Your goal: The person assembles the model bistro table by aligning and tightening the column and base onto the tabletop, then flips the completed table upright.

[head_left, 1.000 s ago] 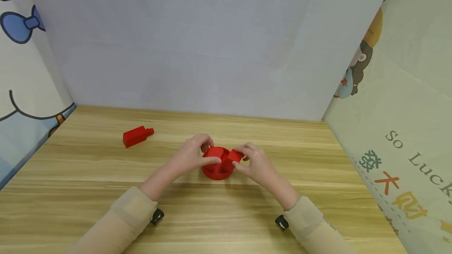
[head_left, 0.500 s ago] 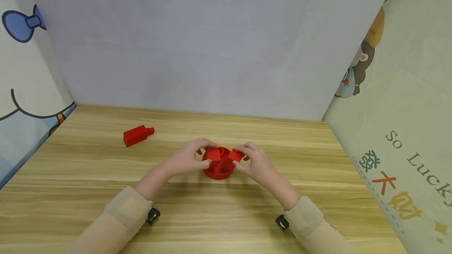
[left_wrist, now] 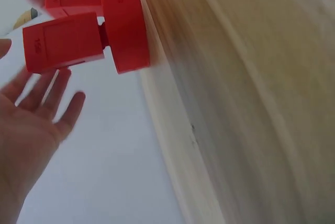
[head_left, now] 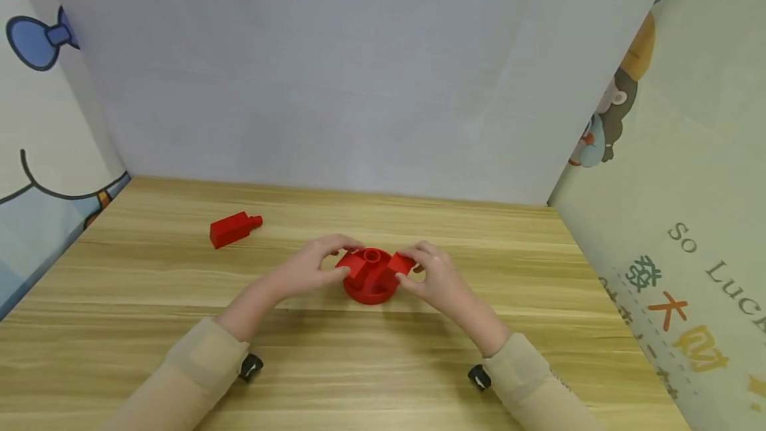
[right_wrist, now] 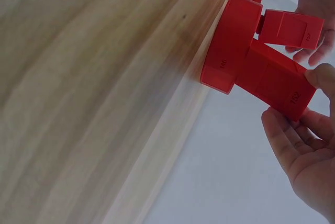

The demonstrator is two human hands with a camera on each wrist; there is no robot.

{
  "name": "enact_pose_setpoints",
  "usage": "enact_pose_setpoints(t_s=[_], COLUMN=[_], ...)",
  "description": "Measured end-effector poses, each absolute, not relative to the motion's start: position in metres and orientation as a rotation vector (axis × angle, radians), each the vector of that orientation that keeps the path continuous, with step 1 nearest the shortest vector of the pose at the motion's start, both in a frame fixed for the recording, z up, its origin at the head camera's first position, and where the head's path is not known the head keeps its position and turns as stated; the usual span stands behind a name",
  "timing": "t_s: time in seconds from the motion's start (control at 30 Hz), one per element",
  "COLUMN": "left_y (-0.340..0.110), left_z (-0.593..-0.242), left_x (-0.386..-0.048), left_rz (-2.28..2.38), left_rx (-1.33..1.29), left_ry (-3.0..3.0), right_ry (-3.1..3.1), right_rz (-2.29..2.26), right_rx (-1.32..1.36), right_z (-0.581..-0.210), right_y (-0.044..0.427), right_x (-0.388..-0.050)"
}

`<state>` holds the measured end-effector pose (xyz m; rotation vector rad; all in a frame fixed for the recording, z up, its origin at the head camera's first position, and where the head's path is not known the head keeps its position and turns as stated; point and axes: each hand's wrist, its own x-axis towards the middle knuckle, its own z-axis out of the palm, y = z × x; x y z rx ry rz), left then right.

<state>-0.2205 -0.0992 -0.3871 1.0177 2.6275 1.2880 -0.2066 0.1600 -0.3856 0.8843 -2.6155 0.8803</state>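
A round red base (head_left: 370, 295) sits on the table, with two red rectangular blocks standing in it and leaning outward. The left block (left_wrist: 65, 43) has a short neck at the base. My left hand (left_wrist: 36, 124) is spread around its outer side; the thumb stands apart from it and the fingertips are close to its edge, contact unclear. With thumb and fingers, my right hand (head_left: 433, 275) pinches the right block (right_wrist: 277, 80), marked 152. Between the blocks, a round socket (head_left: 372, 255) shows at the back of the base.
Another red block (head_left: 230, 230), with a narrow round end, lies on the wooden table (head_left: 359, 371) to the back left. A plain pale cloth (head_left: 335, 85) hangs behind the table. Printed cloths (head_left: 706, 171) hang at both sides.
The left block has tilted outward to the left, and the round socket has come into sight. My left hand has drawn left and loosened its grip. The right hand keeps its place.
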Motion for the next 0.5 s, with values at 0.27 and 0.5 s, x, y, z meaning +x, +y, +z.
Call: enact_pose_setpoints(t_s=[0.27,0.5], left_y=[-0.0896,-0.0939], left_z=[-0.3815,-0.3812], left_x=[-0.212,-0.2136], left_rz=[1.214,1.183], left_rx=[0.765,0.815], left_ry=[2.882,2.878], right_ry=[-2.6,-2.606], right_rz=[0.886,0.896], right_rx=[0.896,0.894], right_z=[-0.3847,-0.384], right_y=[0.1601,0.1604], right_x=[-0.2063,-0.2061])
